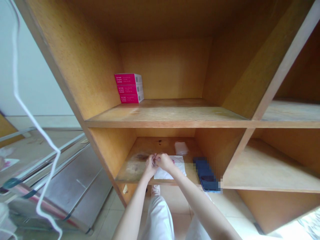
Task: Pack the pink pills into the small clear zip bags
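My left hand (150, 165) and my right hand (164, 161) meet over the lower shelf (130, 168), fingertips pinched together. Whatever sits between the fingers is too small and hidden to name. Beneath them lies a white sheet or flat bag (179, 163) with some red print, partly covered by my right hand and wrist. Just behind it is a small clear plastic packet (181, 148). To the right, a dark blue flat object (208, 176) rests at the shelf's front edge, partly blurred out.
Three stacked pink boxes (128, 88) stand at the left of the upper shelf (162, 115). An upright divider (240, 153) bounds the lower compartment on the right. A white cable (45, 135) hangs at the left, before a metal-framed rack (85, 181).
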Tool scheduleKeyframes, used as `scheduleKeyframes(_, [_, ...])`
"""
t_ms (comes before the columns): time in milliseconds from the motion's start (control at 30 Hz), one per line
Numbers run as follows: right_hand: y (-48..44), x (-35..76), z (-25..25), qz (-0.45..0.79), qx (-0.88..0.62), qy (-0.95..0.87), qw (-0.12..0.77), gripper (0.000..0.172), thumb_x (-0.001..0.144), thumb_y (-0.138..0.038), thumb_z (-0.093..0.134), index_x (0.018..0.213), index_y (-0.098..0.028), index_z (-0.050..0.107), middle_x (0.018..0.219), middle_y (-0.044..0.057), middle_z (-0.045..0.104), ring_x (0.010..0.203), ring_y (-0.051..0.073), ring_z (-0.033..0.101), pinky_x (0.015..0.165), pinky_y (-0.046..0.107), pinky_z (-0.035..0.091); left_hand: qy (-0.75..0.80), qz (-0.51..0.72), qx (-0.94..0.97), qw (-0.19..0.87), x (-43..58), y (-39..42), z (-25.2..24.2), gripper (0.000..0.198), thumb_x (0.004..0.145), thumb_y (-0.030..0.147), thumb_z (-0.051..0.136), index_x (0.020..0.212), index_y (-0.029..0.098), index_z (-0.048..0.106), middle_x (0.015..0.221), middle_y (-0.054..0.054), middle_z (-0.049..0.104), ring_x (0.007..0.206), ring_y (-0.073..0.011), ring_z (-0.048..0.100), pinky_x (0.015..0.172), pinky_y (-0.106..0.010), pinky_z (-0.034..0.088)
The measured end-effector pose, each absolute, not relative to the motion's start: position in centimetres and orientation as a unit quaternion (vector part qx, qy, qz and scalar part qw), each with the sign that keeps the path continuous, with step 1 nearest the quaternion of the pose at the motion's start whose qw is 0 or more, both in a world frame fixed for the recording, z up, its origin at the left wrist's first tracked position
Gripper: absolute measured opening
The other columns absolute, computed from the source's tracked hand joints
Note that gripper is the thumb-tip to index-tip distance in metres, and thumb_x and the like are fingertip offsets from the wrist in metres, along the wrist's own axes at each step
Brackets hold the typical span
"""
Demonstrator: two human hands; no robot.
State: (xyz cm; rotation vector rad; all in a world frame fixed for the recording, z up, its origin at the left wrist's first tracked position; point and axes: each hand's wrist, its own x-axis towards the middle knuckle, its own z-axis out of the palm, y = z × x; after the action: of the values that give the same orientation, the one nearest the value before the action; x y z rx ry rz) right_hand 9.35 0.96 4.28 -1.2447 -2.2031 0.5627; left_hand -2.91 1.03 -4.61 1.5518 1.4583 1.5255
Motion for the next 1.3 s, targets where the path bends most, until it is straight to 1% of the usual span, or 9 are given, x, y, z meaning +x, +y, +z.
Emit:
scheduleKeyframes(100, [0.7,9.6,4.6,0.216,-0.457,-0.824,0.254,0.019,0.072,-0.016,0.049,0.071,-0.017,0.068,0.073,0.006,0.068,0.066,0.014,0.06,0.06,0.019,0.038,0.533,0.566,0.571,0.263,-2.9,0.9,-4.5,0.049,0.056,0.014,0.066,0.101,0.019,0.048,0.107,-0.01,0.057,0.1,-0.0214,0.054,0.087,-0.038,0.039])
scheduleKeyframes(200, [0.7,10.4,4.9,0.229,-0.405,-0.835,0.294,0.021,0.075,-0.019,0.047,0.077,-0.018,0.068,0.077,0.004,0.068,0.069,0.014,0.059,0.063,0.019,0.039,0.531,0.565,0.573,0.267,-2.9,0.8,-4.3,0.048,0.056,0.01,0.063,0.101,0.02,0.048,0.107,-0.009,0.056,0.101,-0.0212,0.053,0.088,-0.038,0.038])
scheduleKeyframes(300, [1.0,11.9,4.7,0.216,-0.435,-0.811,0.326,0.02,0.075,-0.015,0.047,0.082,-0.017,0.066,0.084,0.005,0.067,0.076,0.014,0.059,0.067,0.019,0.039,0.532,0.562,0.577,0.262,-2.9,0.6,-4.1,0.046,0.056,0.005,0.058,0.098,0.02,0.049,0.105,-0.007,0.056,0.102,-0.0204,0.052,0.09,-0.038,0.037])
scheduleKeyframes(367, [1.4,13.2,4.4,0.192,-0.494,-0.789,0.311,0.02,0.074,-0.012,0.047,0.082,-0.016,0.065,0.084,0.007,0.066,0.078,0.014,0.059,0.067,0.019,0.038,0.531,0.559,0.582,0.258,-2.9,0.5,-3.9,0.045,0.056,0.003,0.056,0.097,0.019,0.05,0.104,-0.006,0.056,0.102,-0.02,0.051,0.09,-0.038,0.036])
scheduleKeyframes(467, [1.8,15.1,3.5,0.161,-0.573,-0.762,0.254,0.018,0.075,-0.011,0.047,0.081,-0.016,0.064,0.083,0.008,0.066,0.076,0.014,0.059,0.064,0.019,0.037,0.53,0.56,0.583,0.257,-2.9,0.4,-3.7,0.045,0.056,0.002,0.054,0.098,0.019,0.05,0.104,-0.006,0.055,0.101,-0.0193,0.051,0.09,-0.037,0.036])
scheduleKeyframes(567, [2.1,16.4,2.4,0.145,-0.603,-0.754,0.217,0.016,0.075,-0.011,0.048,0.078,-0.015,0.063,0.081,0.009,0.066,0.073,0.015,0.06,0.06,0.019,0.036,0.531,0.558,0.583,0.257,-2.9,0.4,-3.7,0.046,0.056,0.002,0.053,0.099,0.019,0.05,0.103,-0.005,0.055,0.099,-0.0186,0.051,0.09,-0.037,0.036])
scheduleKeyframes(667, [2.2,16.7,1.4,0.142,-0.599,-0.762,0.202,0.017,0.076,-0.012,0.047,0.075,-0.014,0.064,0.078,0.011,0.067,0.071,0.016,0.062,0.056,0.02,0.035,0.535,0.55,0.591,0.248,-2.9,0.4,-3.8,0.047,0.056,0.002,0.051,0.1,0.019,0.05,0.104,-0.006,0.054,0.099,-0.0186,0.05,0.088,-0.036,0.036])
scheduleKeyframes(933, [2.5,16.6,0.4,0.151,-0.595,-0.764,0.2,0.02,0.078,-0.012,0.046,0.072,-0.012,0.066,0.075,0.012,0.067,0.073,0.017,0.062,0.058,0.019,0.036,0.541,0.527,0.617,0.22,-2.9,0.1,-3.4,0.045,0.058,0.003,0.05,0.1,0.018,0.049,0.106,-0.006,0.053,0.098,-0.0181,0.049,0.088,-0.036,0.035])
scheduleKeyframes(1300, [3.1,16.7,-0.3,0.175,-0.607,-0.74,0.23,0.02,0.074,-0.005,0.046,0.076,-0.011,0.065,0.075,0.011,0.067,0.075,0.016,0.062,0.061,0.018,0.038,0.537,0.538,0.605,0.239,-3.0,0.3,-3.8,0.046,0.058,0.003,0.05,0.101,0.019,0.049,0.106,-0.006,0.053,0.098,-0.018,0.049,0.088,-0.036,0.035])
